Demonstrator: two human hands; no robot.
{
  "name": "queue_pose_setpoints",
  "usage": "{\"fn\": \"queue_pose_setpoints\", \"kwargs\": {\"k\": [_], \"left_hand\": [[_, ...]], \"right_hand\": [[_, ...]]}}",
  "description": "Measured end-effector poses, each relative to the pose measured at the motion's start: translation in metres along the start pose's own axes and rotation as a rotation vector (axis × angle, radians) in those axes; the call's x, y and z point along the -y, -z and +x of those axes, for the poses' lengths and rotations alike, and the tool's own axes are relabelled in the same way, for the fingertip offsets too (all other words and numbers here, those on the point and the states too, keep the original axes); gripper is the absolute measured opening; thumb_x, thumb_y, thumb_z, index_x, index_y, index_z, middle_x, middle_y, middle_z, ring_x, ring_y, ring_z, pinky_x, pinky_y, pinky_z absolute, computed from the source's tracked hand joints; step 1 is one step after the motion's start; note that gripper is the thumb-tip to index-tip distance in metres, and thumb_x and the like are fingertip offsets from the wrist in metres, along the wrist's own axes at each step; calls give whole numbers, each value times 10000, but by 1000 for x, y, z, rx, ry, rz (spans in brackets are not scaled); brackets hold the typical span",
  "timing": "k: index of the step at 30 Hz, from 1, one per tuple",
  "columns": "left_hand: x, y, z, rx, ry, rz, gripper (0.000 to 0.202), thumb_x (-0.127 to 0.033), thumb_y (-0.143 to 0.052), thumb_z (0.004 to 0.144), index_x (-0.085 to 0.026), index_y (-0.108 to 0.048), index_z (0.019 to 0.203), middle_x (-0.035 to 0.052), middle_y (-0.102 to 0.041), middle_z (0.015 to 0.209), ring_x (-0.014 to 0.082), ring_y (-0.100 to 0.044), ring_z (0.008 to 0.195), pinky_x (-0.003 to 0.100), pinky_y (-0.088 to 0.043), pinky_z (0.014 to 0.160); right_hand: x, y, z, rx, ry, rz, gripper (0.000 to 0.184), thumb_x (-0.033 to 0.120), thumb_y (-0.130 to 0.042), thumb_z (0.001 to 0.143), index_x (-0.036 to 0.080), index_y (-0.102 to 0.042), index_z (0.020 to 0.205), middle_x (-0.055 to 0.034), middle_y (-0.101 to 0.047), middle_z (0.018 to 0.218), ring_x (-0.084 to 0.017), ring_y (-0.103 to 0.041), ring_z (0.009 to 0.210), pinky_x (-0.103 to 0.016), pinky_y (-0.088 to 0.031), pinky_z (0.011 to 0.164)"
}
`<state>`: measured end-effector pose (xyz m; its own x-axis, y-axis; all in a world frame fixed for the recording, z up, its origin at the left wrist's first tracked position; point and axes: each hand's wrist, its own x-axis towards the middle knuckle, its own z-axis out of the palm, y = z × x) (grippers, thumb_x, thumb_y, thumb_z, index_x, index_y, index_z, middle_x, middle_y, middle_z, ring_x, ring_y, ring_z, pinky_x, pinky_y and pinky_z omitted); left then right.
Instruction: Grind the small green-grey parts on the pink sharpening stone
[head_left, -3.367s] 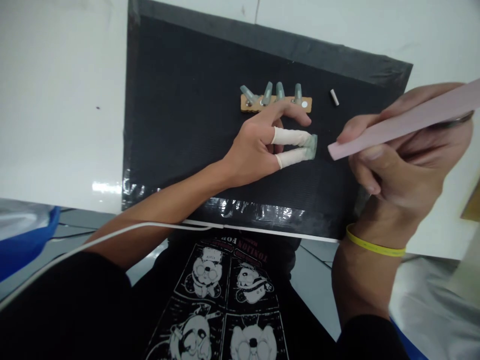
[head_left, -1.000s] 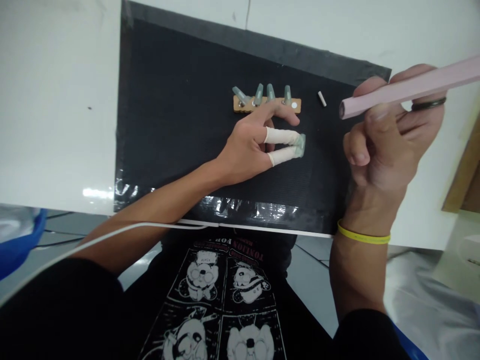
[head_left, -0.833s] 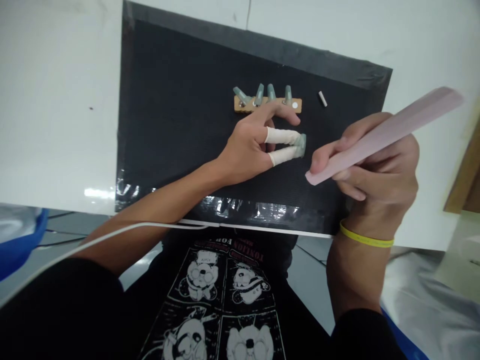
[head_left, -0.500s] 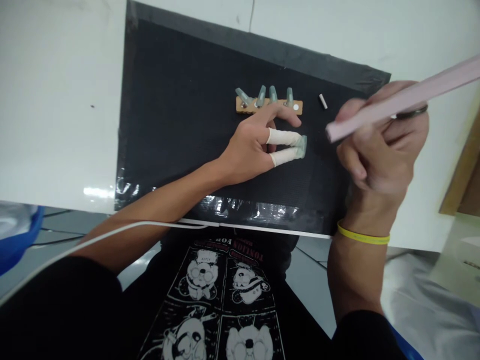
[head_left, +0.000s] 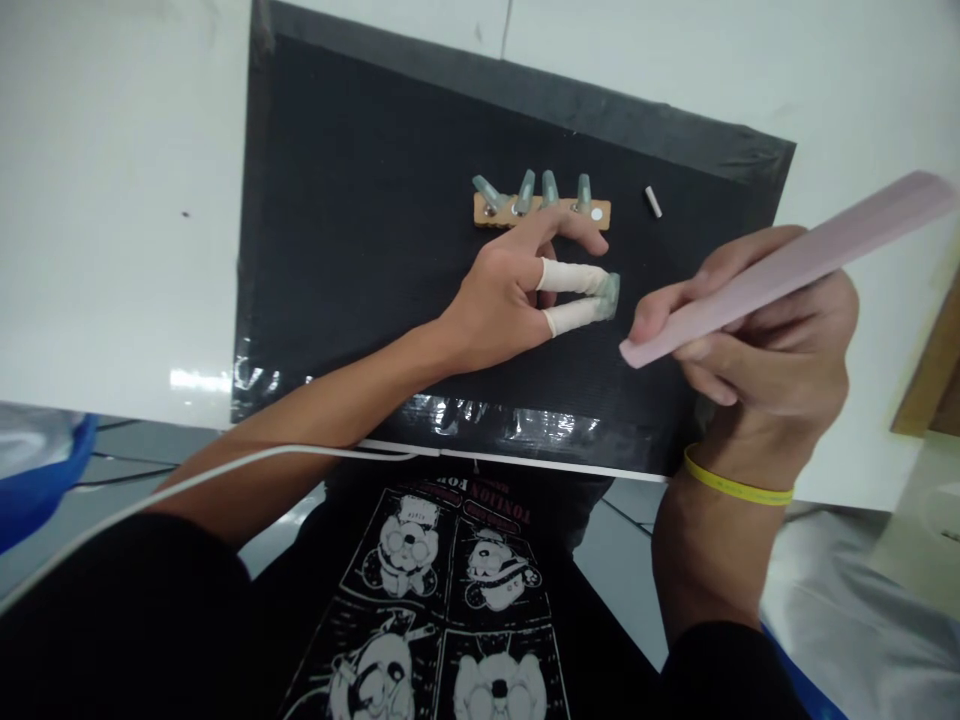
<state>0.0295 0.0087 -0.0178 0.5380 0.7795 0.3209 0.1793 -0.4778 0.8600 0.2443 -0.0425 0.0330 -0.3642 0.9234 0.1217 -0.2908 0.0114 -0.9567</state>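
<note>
**Nail tip pinched over the black mat, pink file close beside it**

The person sits at a white counter (head_left: 112, 200) with a black mat (head_left: 360, 200) taped down along its near edge. The left hand (head_left: 510, 295) lies on the mat, its thumb and forefinger each sheathed in a pale finger cot (head_left: 574, 277), and those two fingertips are closed together on a small pale green nail tip (head_left: 613, 291). The middle finger stretches ahead and touches the near edge of a little wooden strip (head_left: 541, 211), on which four more green nail tips (head_left: 525, 190) stand up in a row, tilted at slightly different angles. A small white peg (head_left: 653, 201) lies on the mat just to the right of the strip, apart from it.

The right hand (head_left: 765, 340) is wrapped firmly round a long pink nail file (head_left: 787, 265), held slantwise, its far end rising off towards the upper right. The near end of the file hovers just beside the pinched nail tip, slightly lower and to its right; a narrow gap shows between them. A yellow band (head_left: 739, 486) circles the right wrist. A white cable (head_left: 225, 465) crosses the left forearm near the counter's edge.
</note>
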Motion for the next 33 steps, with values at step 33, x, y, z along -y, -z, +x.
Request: {"fn": "queue_pose_setpoints", "kwargs": {"k": [33], "left_hand": [[-2, 0, 0, 1, 30, -14, 238, -441, -727, 902, -220, -804, 943, 94, -704, 1203, 129, -636, 786, 281, -549, 669]], "right_hand": [[-3, -9, 6, -359, 165, -227, 242, 98, -749, 873, 252, -705, 1055, -47, -729, 989, -105, -592, 605, -196, -325, 292]]}}
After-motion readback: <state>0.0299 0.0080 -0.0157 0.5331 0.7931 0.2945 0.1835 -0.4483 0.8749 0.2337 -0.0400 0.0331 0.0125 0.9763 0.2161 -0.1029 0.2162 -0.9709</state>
